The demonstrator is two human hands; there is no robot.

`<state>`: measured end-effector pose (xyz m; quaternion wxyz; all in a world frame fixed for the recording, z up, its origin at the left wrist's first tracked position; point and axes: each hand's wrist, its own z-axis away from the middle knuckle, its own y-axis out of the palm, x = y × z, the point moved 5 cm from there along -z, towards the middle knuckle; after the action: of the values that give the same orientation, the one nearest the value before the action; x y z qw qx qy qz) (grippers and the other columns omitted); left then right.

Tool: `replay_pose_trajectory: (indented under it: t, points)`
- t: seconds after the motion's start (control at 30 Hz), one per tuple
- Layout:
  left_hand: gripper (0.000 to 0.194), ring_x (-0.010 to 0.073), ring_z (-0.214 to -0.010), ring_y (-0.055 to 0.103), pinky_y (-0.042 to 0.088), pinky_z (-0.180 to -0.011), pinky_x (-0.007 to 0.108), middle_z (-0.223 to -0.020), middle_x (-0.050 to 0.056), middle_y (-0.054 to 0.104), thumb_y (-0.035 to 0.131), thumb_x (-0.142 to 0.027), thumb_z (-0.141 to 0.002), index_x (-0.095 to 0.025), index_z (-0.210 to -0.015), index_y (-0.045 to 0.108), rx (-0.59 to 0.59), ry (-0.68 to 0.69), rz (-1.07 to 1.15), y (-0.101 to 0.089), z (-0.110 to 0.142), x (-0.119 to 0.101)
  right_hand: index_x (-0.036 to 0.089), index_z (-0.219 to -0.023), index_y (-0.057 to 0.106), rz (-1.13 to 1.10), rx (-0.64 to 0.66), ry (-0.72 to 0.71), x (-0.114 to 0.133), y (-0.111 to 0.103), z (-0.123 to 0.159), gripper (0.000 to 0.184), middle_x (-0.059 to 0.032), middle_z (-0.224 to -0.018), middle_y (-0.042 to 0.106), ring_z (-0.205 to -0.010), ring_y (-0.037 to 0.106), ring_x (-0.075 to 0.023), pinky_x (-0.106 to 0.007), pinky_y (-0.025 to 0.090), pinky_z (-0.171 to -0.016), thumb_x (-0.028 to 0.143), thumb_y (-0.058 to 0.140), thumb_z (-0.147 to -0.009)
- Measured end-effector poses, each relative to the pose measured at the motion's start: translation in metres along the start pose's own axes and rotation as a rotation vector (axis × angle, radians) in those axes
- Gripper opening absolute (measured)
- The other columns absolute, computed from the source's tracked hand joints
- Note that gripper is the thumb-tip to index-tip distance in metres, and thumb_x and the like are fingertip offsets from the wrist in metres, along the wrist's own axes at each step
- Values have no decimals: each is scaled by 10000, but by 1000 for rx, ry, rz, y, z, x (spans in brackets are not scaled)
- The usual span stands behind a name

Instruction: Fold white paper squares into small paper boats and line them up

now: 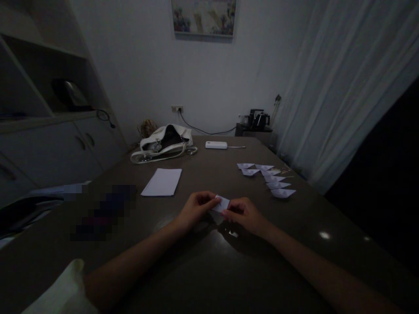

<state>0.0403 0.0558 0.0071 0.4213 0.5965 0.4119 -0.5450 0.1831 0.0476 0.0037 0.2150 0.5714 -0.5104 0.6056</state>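
Left hand (196, 206) and right hand (246, 215) fingers pinch a small, folded white paper piece (224, 203); white paper boats (278, 185) sit right of them.

The room is dim, with a pale, plain wall (131, 65) at the far side, where a framed picture (204, 18) hangs, cut off by the upper edge. Below it sits a wall socket (177, 108), from which a dark cable (206, 132) runs right to a low dark cabinet (253, 132). On the left stands a light cabinet unit (49, 150) with handled doors below and shadowed open shelving above. Sheer, pale curtains (343, 65) hang along the right, beside a area too dark to read. A broad brown table (209, 270) fills the middle, its glossy top catching small bright reflections (324, 235) at near right.
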Motion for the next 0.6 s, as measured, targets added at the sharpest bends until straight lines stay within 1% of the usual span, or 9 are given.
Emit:
replay_pose_trajectory:
  t: [0.17, 0.23, 0.3, 0.37, 0.43, 0.53, 0.6]
  points:
    - [294, 90, -529, 512, 364, -507, 193, -581, -8, 584, 717, -376, -676, -116, -639, 585, -12, 26, -38, -1, 2, -3, 121, -689, 620, -9, 27, 20, -5, 6, 2, 267, -22, -597, 602, -519, 528, -96, -198, 398, -488, 362, 596, -803]
    - [287, 91, -523, 515, 367, -507, 195, -573, -6, 585, 718, -368, -675, -117, -633, 586, 8, 14, -23, 2, 5, -4, 123, -751, 620, -31, 44, 31, -4, 9, 3, 301, -22, -605, 606, -503, 522, -93, -191, 394, -469, 413, 573, -818]
    - [277, 99, -534, 534, 385, -521, 202, -585, 1, 597, 717, -361, -677, -117, -637, 591, 48, 10, 5, 6, 8, -5, 127, -764, 616, -46, 74, 27, -2, 12, 4, 379, -20, -590, 599, -476, 509, -88, -185, 377, -444, 482, 511, -845]
    - [283, 115, -548, 557, 405, -534, 214, -597, 12, 608, 705, -376, -687, -118, -648, 594, 95, 10, 19, 10, 9, -4, 132, -704, 614, -42, 107, 1, 2, 14, 4, 476, -15, -544, 576, -452, 497, -83, -182, 361, -435, 531, 421, -878]
    - [308, 128, -556, 568, 415, -541, 225, -606, 21, 611, 692, -405, -697, -116, -665, 590, 118, 14, 5, 12, 9, -2, 135, -631, 598, -43, 111, -14, 3, 14, 5, 543, -10, -504, 552, -431, 491, -80, -182, 352, -430, 551, 368, -893]
    - [343, 121, -553, 547, 403, -534, 220, -612, 16, 591, 678, -441, -708, -117, -687, 569, 137, 25, -29, 14, 8, 1, 140, -572, 561, -73, 86, 31, -1, 13, 5, 565, -4, -472, 530, -388, 470, -78, -182, 321, -389, 588, 384, -867]
    - [344, 114, -562, 531, 392, -534, 212, -624, 6, 573, 654, -451, -734, -123, -721, 554, 161, 39, -37, 16, 8, 2, 145, -544, 543, -93, 96, 59, -2, 12, 5, 575, -1, -458, 519, -360, 443, -74, -183, 296, -365, 610, 392, -847]
